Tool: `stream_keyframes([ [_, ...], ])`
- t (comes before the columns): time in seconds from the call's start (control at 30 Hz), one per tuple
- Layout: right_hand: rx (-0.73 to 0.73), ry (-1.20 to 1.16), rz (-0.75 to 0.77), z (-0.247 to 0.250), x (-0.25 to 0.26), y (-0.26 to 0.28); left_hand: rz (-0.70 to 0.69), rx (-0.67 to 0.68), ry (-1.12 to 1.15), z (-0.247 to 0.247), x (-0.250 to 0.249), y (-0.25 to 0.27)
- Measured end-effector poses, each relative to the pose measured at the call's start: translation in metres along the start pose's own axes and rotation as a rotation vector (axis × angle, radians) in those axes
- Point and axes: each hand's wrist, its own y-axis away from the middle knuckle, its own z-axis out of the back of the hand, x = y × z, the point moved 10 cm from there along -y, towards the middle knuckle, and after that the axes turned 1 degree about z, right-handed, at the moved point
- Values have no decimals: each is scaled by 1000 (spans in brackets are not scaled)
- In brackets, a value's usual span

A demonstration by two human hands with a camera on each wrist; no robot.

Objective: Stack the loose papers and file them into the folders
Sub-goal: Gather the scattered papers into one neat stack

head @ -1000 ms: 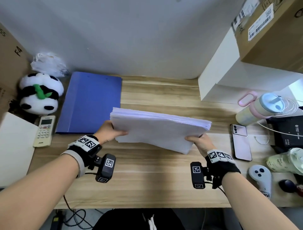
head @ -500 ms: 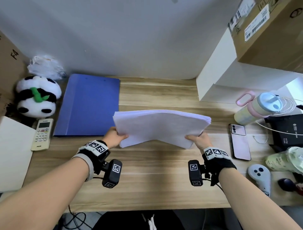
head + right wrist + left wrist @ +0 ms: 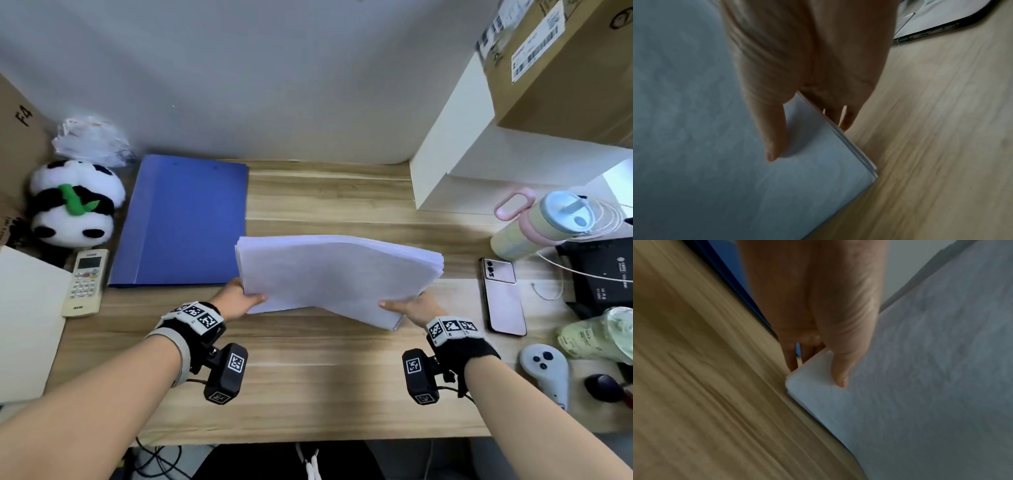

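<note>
A thick stack of white papers (image 3: pixel 335 274) hangs above the middle of the wooden desk (image 3: pixel 308 383), sagging a little between my hands. My left hand (image 3: pixel 239 298) pinches its near left corner, thumb on top and fingers underneath; the left wrist view shows that thumb on the papers (image 3: pixel 920 369). At the near right corner my right hand (image 3: pixel 411 306) pinches the stack the same way, its thumb lying on the papers (image 3: pixel 694 129). A closed blue folder (image 3: pixel 185 222) lies flat on the desk to the left of the stack.
A panda plush (image 3: pixel 73 202) and a remote (image 3: pixel 85 282) sit left of the folder, with a white sheet (image 3: pixel 27 318) at the far left. On the right lie a phone (image 3: pixel 503 296), a pink bottle (image 3: pixel 541 222), a controller (image 3: pixel 544 370) and a white box (image 3: pixel 479 164).
The stack has swung from tilted, with its edge toward me, to nearly flat, and its sheets look more squared. Both hands keep their hold on the near corners.
</note>
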Motion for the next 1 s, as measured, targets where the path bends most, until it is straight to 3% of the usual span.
stream_keyframes([
  [0.2, -40, -4, 153, 9, 34, 9, -57, -16, 58, 12, -19, 3],
  [0.3, 3, -35, 203, 10, 54, 15, -87, 45, 92, 20, -29, 5],
  [0.4, 35, -95, 193, 11, 62, 13, -19, 142, 246, 17, -24, 3],
  [0.57, 59, -275, -2, 1, 39, -7, 176, 199, 520, -4, 5, 3],
  [0.7, 76, -123, -204, -15, -10, -18, 374, 246, 618, -34, 40, 13],
  [0.8, 233, -71, -329, -33, -31, -4, 418, 330, 540, -53, 49, 21],
  [0.9, 371, -130, -369, -44, -36, 16, 425, 276, 511, -47, 58, 18],
  [1.0, 405, -248, -400, -45, -51, 19, 428, 291, 590, -40, 61, 19],
])
